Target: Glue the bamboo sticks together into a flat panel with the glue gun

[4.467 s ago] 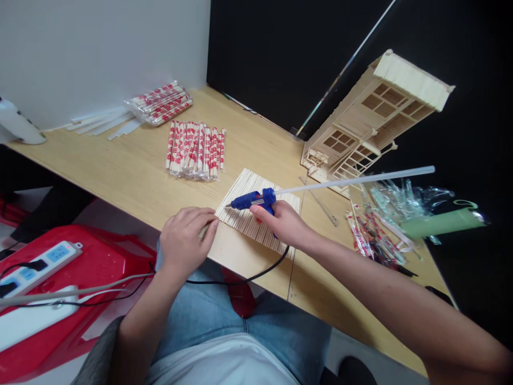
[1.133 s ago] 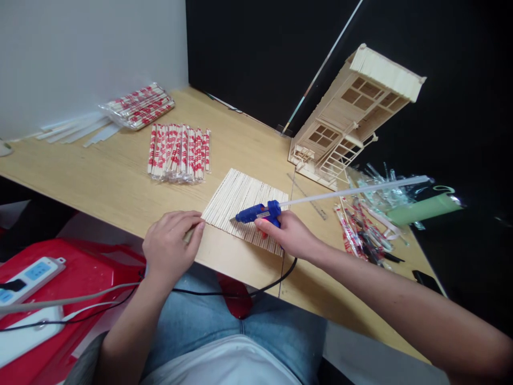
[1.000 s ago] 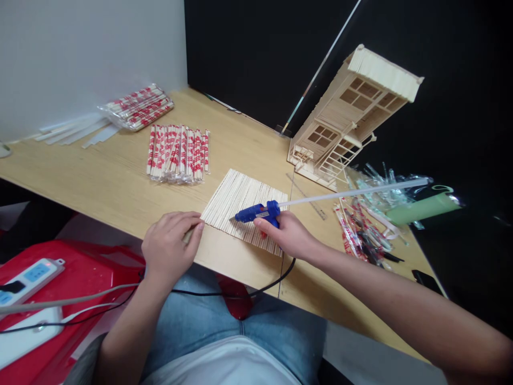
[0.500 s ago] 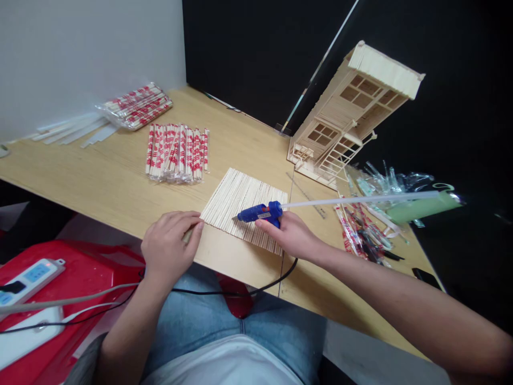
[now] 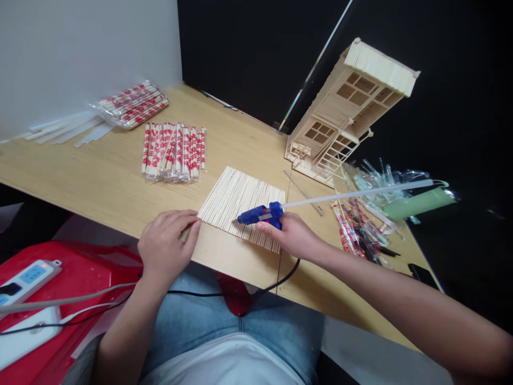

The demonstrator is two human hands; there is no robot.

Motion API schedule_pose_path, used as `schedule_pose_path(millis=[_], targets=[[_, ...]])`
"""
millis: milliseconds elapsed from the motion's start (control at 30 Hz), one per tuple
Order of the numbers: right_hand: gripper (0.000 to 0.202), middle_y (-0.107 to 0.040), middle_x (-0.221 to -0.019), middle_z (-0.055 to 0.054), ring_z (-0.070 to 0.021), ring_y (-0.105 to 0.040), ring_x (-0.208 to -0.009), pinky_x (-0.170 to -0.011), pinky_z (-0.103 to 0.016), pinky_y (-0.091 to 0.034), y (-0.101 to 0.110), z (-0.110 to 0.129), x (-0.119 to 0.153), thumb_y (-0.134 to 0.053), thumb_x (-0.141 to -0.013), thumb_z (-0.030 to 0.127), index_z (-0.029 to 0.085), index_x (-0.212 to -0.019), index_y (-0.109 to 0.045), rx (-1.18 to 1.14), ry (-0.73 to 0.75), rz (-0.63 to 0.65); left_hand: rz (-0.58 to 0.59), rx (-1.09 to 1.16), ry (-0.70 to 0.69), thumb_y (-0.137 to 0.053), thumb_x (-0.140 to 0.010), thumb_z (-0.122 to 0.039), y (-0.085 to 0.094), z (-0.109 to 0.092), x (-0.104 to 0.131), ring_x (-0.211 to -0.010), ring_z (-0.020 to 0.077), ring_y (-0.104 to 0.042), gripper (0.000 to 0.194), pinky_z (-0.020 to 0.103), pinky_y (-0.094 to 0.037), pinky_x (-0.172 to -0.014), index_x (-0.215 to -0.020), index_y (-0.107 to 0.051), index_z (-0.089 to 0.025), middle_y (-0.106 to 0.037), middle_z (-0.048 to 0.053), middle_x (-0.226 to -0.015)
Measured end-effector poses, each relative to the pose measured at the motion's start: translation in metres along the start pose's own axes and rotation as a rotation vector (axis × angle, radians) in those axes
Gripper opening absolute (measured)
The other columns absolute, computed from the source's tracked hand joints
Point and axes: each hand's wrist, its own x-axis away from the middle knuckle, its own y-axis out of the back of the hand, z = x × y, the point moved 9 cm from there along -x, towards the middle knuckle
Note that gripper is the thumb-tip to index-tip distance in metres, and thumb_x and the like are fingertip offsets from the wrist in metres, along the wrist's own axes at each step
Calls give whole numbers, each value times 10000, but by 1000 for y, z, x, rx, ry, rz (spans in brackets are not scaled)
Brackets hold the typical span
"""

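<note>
A flat panel of pale wooden sticks (image 5: 228, 198), laid side by side, rests near the table's front edge. My left hand (image 5: 170, 240) is closed at its left corner, thumb and fingers pinching the edge. In my right hand (image 5: 296, 235) is a blue hot glue gun (image 5: 260, 215), gripped by its handle, which my fingers mostly hide. The nozzle points left and sits over or on the sticks near the panel's front edge; contact is unclear. A long whitish glue stick (image 5: 360, 194) juts from the gun's rear. The black cord (image 5: 288, 270) runs down from the handle.
A model house of wooden sticks (image 5: 340, 112) stands at the back right. Bundles of red-and-white wrapped chopsticks (image 5: 174, 149) lie left. To the right are a ruler (image 5: 304, 193), plastic wrappers, a green bottle (image 5: 420, 203) and a phone (image 5: 424, 275). A power strip (image 5: 30, 283) sits on a red stool.
The glue gun has shifted slightly rightward along the panel, and its glue stick's rear end tips up a little. My left hand stays at the corner. The whole view has shifted slightly.
</note>
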Motion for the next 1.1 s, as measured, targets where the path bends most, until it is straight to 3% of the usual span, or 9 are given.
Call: schedule_pose_path(millis=[133,233,500,633,733,833,933,1100], targets=[[351,-789,-1031,-58,-247,-712,-935,-840,-319,-505,1,7,1,-600,-973,470,243,-1159,-792,30,81,-22,-4,-2,-6,-612,-975,-314,0,-1,0,-1034,252,-710,124,421,-539,-925,-962,-714,-245,-785,29,-1063],[338,-797,-1035,-53,-246,-723,-929,-852,-326,-522,2,7,2,-608,-980,451,254,-1189,-786,38,94,-33,-14,-8,-9,-614,-973,-313,0,-1,-1,-1026,254,-712,128,419,-539,-918,-955,-717,-240,-787,31,-1056],[348,-773,-897,-40,-218,-676,-803,-749,-314,-506,8,-2,7,-614,-950,468,217,-1106,-799,0,74,-58,-24,-9,-34,-624,-966,-306,1,-2,-1,-996,254,-718,129,412,-543,-891,-948,-722,-223,-790,35,-1037],[441,-624,-660,-8,-162,-524,-613,-576,-278,-388,9,-11,10,-601,-927,559,162,-955,-790,7,-33,-40,-23,-12,-32,-630,-966,-301,0,-2,-1,-1001,252,-717,125,414,-545,-898,-953,-724,-219,-789,35,-1041],[485,-524,-588,14,-138,-433,-561,-537,-274,-318,10,-12,12,-593,-922,595,149,-867,-775,43,-51,-42,-25,-20,-26,-635,-964,-308,0,-2,0,-1009,256,-716,127,414,-546,-891,-961,-725,-219,-788,36,-1048],[440,-591,-621,5,-145,-485,-580,-570,-274,-359,10,-6,12,-596,-945,554,163,-964,-796,39,19,-49,-23,-19,-26,-634,-964,-308,0,-1,0,-1011,255,-715,125,413,-546,-892,-958,-725,-222,-788,33,-1050],[361,-734,-799,-27,-176,-614,-702,-668,-281,-442,9,0,12,-608,-970,469,204,-1129,-793,19,81,-53,-24,-20,-29,-633,-964,-307,0,-1,0,-1010,253,-717,126,415,-547,-897,-953,-725,-223,-789,30,-1049],[317,-799,-962,-46,-213,-708,-834,-780,-308,-520,9,2,13,-624,-977,413,239,-1190,-781,32,110,-63,-19,-19,-29,-633,-963,-306,-2,0,0,-1015,254,-717,120,415,-548,-898,-960,-723,-226,-788,31,-1058]])
